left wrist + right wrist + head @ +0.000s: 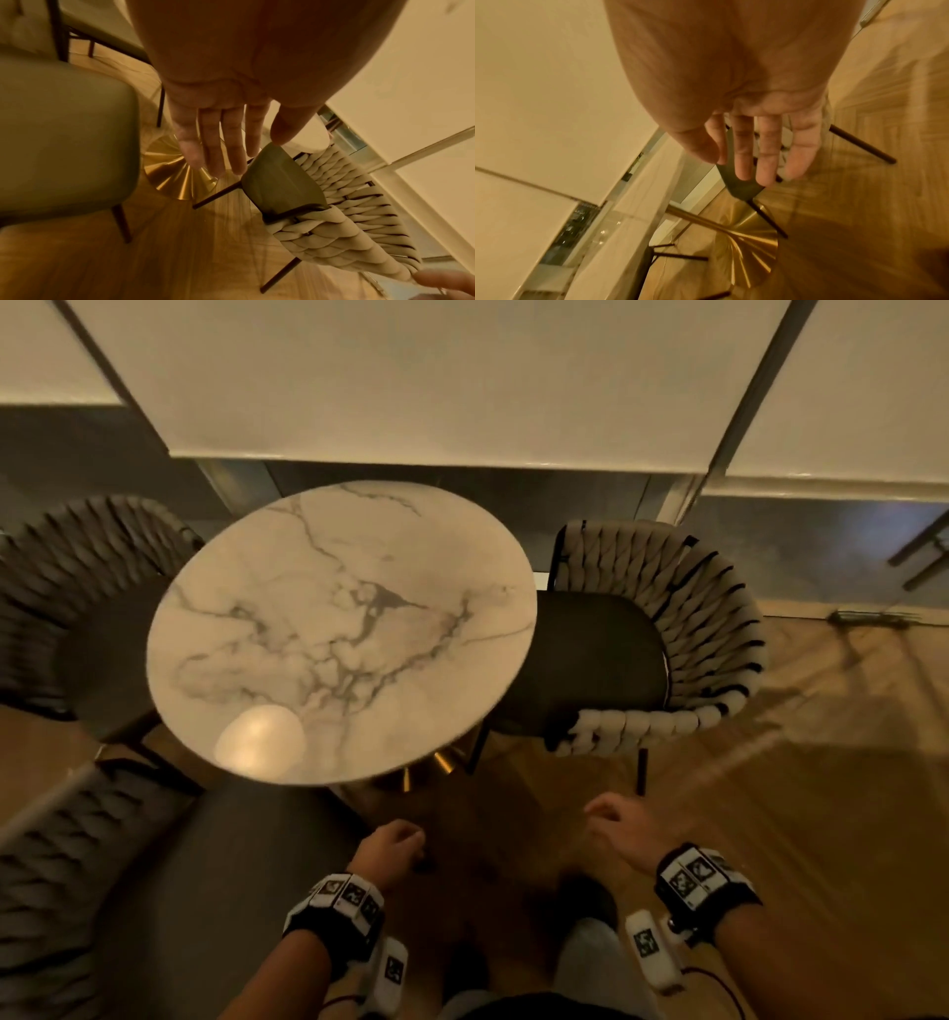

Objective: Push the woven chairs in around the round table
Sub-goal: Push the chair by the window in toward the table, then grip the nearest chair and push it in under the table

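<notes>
A round marble table (339, 629) on a gold fluted base (177, 180) stands in the middle. A pale woven chair (667, 639) sits at its right, the dark seat partly under the tabletop. A dark woven chair (77, 603) sits at the left. A third woven chair (102, 880) stands at the near left, its seat pointing at the table. My left hand (393, 847) and right hand (616, 829) hang over the floor in front of me, holding nothing. In both wrist views the fingers (218, 146) (765, 150) are straight and spread, touching no chair.
Wooden floor (770, 814) lies open to the right and between the near chair and the pale chair (334, 223). White blinds and window frames (462, 377) run behind the table. Thin black chair legs (859, 144) splay outward over the floor.
</notes>
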